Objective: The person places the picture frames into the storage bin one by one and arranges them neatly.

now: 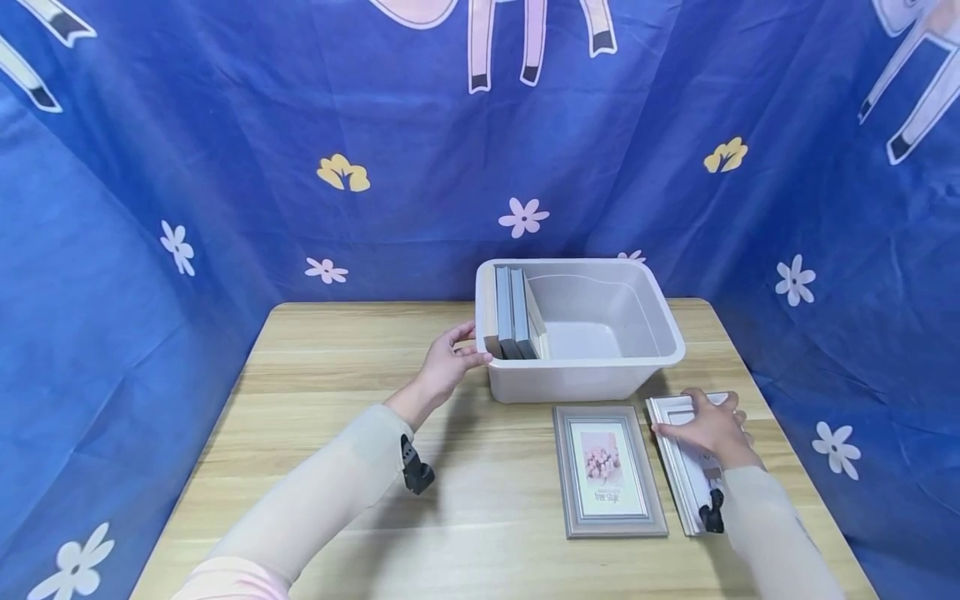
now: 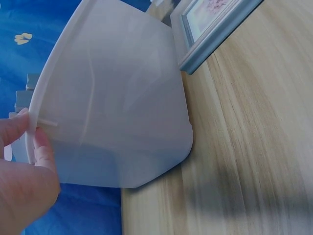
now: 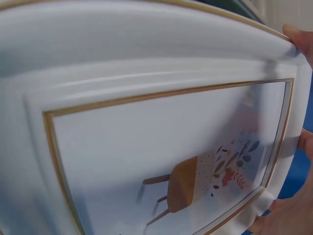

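My left hand [image 1: 444,367] pinches the rim of a light grey plastic bin [image 1: 577,382] at its near left corner, thumb and fingers on either side of the lip in the left wrist view. My right hand [image 1: 712,429] grips the far end of a white picture frame [image 1: 675,471] at the right of the table. Gold trim and a print of a potted plant on legs [image 3: 195,181] show in the right wrist view. Whether this frame lies flat or is slightly raised, I cannot tell. Several slim frame-like pieces [image 1: 519,308], blue-grey and cream, stand upright along the bin's left end.
A grey-brown picture frame [image 1: 566,475] with a pink flower print lies face up before the bin, left of the white one. Blue patterned cloth [image 1: 420,217] hangs behind the wooden table [image 1: 480,533] and along both sides.
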A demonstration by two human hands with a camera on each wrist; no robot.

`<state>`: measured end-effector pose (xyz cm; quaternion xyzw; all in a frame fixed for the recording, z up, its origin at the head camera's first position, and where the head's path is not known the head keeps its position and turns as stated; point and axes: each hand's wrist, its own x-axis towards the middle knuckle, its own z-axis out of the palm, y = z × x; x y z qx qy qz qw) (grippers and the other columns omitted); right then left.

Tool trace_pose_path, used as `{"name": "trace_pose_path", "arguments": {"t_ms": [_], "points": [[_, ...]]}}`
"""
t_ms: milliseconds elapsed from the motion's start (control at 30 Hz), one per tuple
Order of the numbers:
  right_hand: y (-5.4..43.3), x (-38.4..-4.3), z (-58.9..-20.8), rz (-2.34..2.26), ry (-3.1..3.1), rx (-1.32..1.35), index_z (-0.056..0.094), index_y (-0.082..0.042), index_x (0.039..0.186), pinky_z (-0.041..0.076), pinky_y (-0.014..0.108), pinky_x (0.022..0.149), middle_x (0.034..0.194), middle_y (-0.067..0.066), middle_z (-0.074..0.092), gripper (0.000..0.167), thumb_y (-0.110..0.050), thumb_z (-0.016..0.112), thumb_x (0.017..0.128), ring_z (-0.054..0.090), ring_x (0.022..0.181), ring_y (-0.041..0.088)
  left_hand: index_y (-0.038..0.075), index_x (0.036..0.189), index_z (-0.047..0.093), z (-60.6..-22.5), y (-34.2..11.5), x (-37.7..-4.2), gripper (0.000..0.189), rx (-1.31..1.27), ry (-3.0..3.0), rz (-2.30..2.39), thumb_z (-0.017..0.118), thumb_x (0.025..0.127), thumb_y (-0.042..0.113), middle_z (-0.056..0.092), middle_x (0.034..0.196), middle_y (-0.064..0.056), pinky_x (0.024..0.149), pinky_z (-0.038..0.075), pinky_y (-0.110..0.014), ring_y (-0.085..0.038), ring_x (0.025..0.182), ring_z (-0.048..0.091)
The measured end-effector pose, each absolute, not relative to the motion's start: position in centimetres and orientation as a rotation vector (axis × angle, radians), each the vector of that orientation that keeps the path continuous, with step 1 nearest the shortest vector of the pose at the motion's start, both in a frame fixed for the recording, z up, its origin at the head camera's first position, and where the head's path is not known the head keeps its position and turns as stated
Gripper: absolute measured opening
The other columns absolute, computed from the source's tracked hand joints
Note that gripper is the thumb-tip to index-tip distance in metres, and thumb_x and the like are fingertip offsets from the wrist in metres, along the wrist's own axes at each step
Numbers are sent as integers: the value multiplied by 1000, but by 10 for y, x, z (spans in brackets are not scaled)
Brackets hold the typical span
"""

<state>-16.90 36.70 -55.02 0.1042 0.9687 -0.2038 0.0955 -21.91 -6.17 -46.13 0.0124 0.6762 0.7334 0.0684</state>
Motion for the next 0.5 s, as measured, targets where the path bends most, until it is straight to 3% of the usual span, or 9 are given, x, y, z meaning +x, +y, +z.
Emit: {"name": "trace_pose_path", "arguments": {"t_ms": [300, 500], "points": [[365, -160, -539, -676, 3017, 223, 38, -10, 137, 32, 81, 71, 140, 43, -8, 110, -74, 74, 55, 17, 115, 67, -3, 141, 40, -459, -61, -217, 69, 34, 2046, 2203, 66, 78, -18, 45, 128, -18, 81, 53, -24, -10, 83, 59], [367, -151, -531, -718, 3101, 160, 38, -8, 133, 27, 84, 75, 142, 43, -12, 107, -68, 79, 55, 9, 121, 69, -3, 141, 39, -459, -62, -217, 70, 36, 2049, 2201, 65, 78, -17, 45, 128, -18, 81, 53, -24, -18, 91, 59]]}}
